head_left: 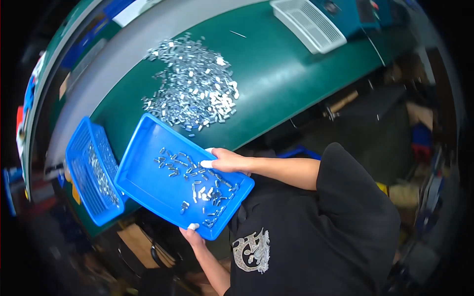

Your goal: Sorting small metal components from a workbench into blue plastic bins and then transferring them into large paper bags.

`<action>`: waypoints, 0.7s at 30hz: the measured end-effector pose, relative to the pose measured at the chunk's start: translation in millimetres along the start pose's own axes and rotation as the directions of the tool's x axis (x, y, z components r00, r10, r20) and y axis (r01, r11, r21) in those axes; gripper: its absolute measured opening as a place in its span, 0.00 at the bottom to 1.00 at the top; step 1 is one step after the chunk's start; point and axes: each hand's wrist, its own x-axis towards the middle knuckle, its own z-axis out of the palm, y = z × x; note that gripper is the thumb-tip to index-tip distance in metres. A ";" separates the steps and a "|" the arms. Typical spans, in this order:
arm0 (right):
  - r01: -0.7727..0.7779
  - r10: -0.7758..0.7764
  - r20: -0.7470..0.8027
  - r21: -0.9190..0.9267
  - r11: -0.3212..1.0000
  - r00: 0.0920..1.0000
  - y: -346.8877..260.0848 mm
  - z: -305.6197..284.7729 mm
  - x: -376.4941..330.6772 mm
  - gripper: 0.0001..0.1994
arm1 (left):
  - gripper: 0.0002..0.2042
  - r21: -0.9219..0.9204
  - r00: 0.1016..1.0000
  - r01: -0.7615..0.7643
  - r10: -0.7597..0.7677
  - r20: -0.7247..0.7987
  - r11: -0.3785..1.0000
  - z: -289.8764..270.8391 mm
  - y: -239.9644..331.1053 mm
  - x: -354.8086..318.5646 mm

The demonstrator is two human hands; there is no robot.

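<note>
A shallow blue tray is held tilted between my two hands. My right hand is closed on its upper right edge, with white coverings on the fingertips. At the lower edge, my left hand grips the rim, its thumb tip covered in white; its other fingers are mostly hidden beneath. Small shiny metal pieces lie scattered in the tray, mostly toward the side near my body. Just beyond the tray, a large pile of small silvery metal pieces spreads over the green tabletop.
A blue slotted basket with more small metal pieces stands left, close against the tray's corner. At the far right of the table sits a white slotted basket. A thin metal rod lies beyond the pile. A grey strip borders the table's far side.
</note>
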 end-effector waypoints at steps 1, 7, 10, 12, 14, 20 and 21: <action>-0.053 0.056 -0.018 0.139 0.989 0.998 -5.4 13.2 -8.6 0.28 | 0.35 0.125 0.999 0.029 -0.031 0.009 0.992 -26.5 0.3 13.0; 0.250 -0.122 -0.333 0.375 0.893 0.935 22.1 83.5 -52.6 0.27 | 0.33 0.215 0.932 0.022 -0.098 0.349 0.976 -57.9 51.6 65.1; 0.323 -0.101 -0.450 0.451 0.832 0.887 26.5 117.9 -85.6 0.27 | 0.29 0.316 0.862 0.034 -0.188 0.471 0.948 -83.6 58.6 92.7; 0.363 -0.037 -0.631 0.396 0.843 0.775 42.7 145.9 -91.9 0.26 | 0.28 0.340 0.802 0.038 -0.232 0.550 0.940 -79.4 61.2 103.8; 0.389 0.087 -0.702 0.488 0.782 0.707 41.9 174.3 -90.9 0.26 | 0.26 0.414 0.710 -0.007 -0.287 0.643 0.910 -80.9 75.7 128.0; 0.415 0.194 -0.800 0.481 0.772 0.567 22.7 225.3 -71.3 0.25 | 0.22 0.490 0.501 -0.066 -0.396 0.770 0.869 -68.4 93.1 195.3; 0.410 0.257 -0.819 0.497 0.765 0.513 20.6 234.2 -69.5 0.24 | 0.22 0.492 0.461 -0.096 -0.400 0.792 0.865 -66.2 98.6 198.2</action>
